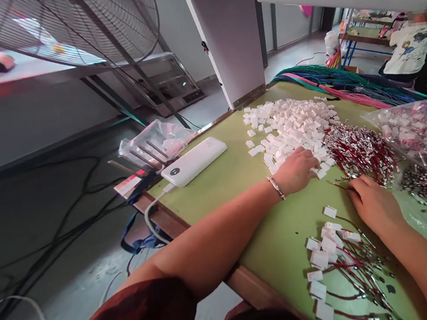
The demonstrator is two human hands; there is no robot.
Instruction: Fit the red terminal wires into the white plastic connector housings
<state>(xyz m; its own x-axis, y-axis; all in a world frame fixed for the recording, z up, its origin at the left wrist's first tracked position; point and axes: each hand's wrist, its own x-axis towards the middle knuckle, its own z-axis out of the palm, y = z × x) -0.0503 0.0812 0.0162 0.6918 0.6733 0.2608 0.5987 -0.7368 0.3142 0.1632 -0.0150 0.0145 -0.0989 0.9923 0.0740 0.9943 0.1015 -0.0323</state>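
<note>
My left hand (pixel 296 171) lies at the near edge of a heap of small white plastic connector housings (pixel 289 120). Its fingers are bent together, with the fingertips on a white connector housing (pixel 315 171). My right hand (pixel 375 206) is closed in a pinch on a short terminal wire (pixel 337 185), whose metal end points left toward my left hand. Just beyond it is a pile of short dark red terminal wires (pixel 363 156). Below my hands, several housings with wires fitted (pixel 329 244) lie in a loose bunch, their terminals toward the right.
A white power bank (pixel 195 161) with a cable sits at the table's left edge, beside a device with antennas (pixel 151 157). Clear bags of parts (pixel 422 131) lie at right. Long wire bundles (pixel 343 83) cross the back. A large fan (pixel 68 32) stands left; a person (pixel 411 47) sits far right.
</note>
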